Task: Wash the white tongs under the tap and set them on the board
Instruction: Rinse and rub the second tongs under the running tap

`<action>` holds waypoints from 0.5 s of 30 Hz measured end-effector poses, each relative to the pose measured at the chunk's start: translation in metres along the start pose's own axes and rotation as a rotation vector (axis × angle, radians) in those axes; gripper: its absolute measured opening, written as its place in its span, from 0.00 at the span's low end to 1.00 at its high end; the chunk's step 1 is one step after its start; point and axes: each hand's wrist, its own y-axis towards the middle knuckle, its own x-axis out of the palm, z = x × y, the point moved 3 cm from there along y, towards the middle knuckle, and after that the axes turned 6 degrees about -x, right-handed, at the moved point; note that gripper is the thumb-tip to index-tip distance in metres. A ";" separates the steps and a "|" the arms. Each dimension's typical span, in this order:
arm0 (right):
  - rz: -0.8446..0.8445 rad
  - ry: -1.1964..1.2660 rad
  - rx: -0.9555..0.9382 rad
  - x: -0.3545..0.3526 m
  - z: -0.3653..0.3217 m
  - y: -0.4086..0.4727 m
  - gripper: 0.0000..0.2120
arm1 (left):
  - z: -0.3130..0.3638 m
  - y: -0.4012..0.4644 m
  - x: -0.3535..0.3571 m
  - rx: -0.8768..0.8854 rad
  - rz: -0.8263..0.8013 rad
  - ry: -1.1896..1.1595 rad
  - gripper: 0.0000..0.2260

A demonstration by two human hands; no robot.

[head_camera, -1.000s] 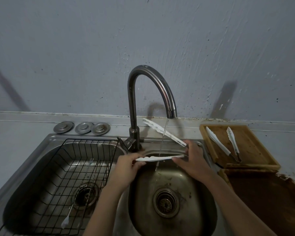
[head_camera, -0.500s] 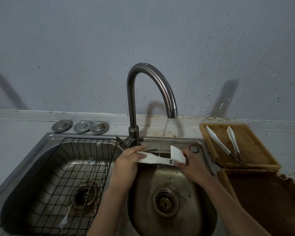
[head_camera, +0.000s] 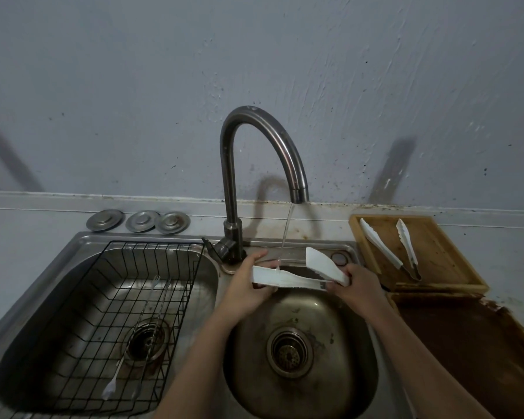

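**Tongs under the running tap, both hands on them**

I see the white tongs (head_camera: 288, 278) held over the right-hand sink bowl (head_camera: 354, 358), spread open in a V. The left hand (head_camera: 248, 285) grips the tip of the lower arm, fingers curled round it. The right hand (head_camera: 356, 282) pinches the hinged end. A thin stream of water (head_camera: 286, 234) falls from the tap (head_camera: 254, 164) and lands on the lower arm near the left hand. The wooden board (head_camera: 436, 252) sits just right of the sink with a second pair of tongs (head_camera: 390, 246) lying on it. A wire basket (head_camera: 127, 297) fills the left bowl. Three metal lids (head_camera: 139, 220) lie behind it.
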 end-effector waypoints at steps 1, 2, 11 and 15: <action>0.003 0.012 0.008 -0.001 0.002 0.000 0.14 | -0.003 0.002 0.001 -0.038 0.000 -0.089 0.26; 0.003 0.032 0.019 -0.001 0.004 0.001 0.15 | -0.007 0.003 0.001 -0.070 0.006 -0.191 0.25; -0.119 0.033 -0.032 0.005 0.000 -0.008 0.22 | -0.022 0.004 0.016 -0.168 0.026 -0.671 0.15; -0.336 0.102 -0.209 0.012 -0.019 -0.028 0.29 | -0.019 0.008 0.016 -0.127 0.038 -0.549 0.11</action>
